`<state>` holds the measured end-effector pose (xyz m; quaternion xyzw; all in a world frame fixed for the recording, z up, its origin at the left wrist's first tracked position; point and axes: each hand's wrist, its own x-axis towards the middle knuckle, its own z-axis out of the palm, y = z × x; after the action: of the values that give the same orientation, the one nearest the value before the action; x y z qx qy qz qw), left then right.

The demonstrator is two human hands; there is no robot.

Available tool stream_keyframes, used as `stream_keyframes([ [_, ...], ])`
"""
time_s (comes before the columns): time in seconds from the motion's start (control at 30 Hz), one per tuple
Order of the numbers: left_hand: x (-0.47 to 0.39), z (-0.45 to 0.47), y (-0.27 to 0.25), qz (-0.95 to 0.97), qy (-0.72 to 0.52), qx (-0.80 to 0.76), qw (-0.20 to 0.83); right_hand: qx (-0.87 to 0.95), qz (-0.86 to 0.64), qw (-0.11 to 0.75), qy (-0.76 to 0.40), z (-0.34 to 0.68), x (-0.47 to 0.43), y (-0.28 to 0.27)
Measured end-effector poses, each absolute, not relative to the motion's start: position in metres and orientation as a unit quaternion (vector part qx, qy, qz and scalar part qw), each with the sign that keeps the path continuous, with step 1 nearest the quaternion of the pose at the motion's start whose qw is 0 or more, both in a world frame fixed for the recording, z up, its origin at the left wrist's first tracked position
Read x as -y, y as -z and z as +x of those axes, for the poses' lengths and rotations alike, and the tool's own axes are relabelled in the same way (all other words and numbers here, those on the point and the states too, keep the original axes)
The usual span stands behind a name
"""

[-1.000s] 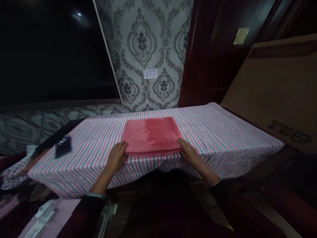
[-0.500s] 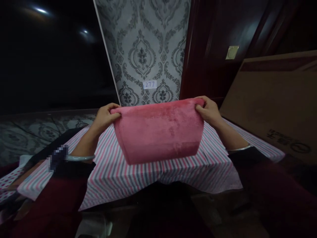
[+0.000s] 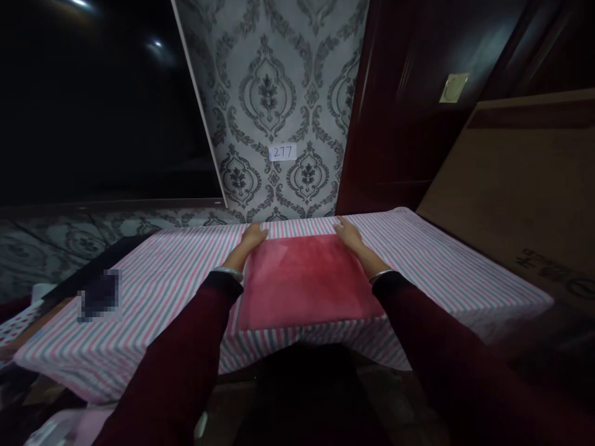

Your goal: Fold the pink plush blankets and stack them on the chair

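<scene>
A pink, plush folded towel [image 3: 309, 282] lies flat on a table spread with a striped cloth [image 3: 181, 279]. Its near edge reaches the table's front edge. At the towel's far left corner is my left hand [image 3: 253, 235], fingers closed at the edge. My right hand [image 3: 349, 236] is at the far right corner, thumb toward the towel. Both hands appear to pinch the corners, though the fingertips are small and partly hidden. Each wrist wears a bracelet below a dark red sleeve.
A large black screen [image 3: 97, 111] stands at the back left. Behind the table is patterned wallpaper with a paper label [image 3: 282, 152] reading 277. A big cardboard box [image 3: 515, 179] leans on the right. A pixelated dark patch [image 3: 100, 296] covers something at the left of the table.
Both hands have moved down and closer together, bringing the towel from the air above the table to flat on the striped cloth. The view has shifted slightly.
</scene>
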<state>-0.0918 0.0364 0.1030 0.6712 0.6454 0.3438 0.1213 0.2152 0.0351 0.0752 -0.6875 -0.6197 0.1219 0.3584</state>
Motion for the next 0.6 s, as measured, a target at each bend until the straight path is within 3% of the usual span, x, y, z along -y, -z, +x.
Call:
stream_keyframes([
  [0.1, -0.033, -0.058, -0.078, 0.719, -0.275, -0.627, 0.118, 0.706, -0.657, 0.257, -0.058, 0.183, -0.029, -0.057],
  [0.27, -0.009, -0.042, -0.022, 0.787, -0.117, -0.606, 0.007, 0.762, -0.633, 0.134, 0.029, 0.166, -0.013, -0.011],
  [0.6, -0.004, -0.044, -0.007, 0.779, -0.124, -0.614, -0.03, 0.754, -0.635, 0.158, 0.05, 0.173, -0.016, 0.019],
])
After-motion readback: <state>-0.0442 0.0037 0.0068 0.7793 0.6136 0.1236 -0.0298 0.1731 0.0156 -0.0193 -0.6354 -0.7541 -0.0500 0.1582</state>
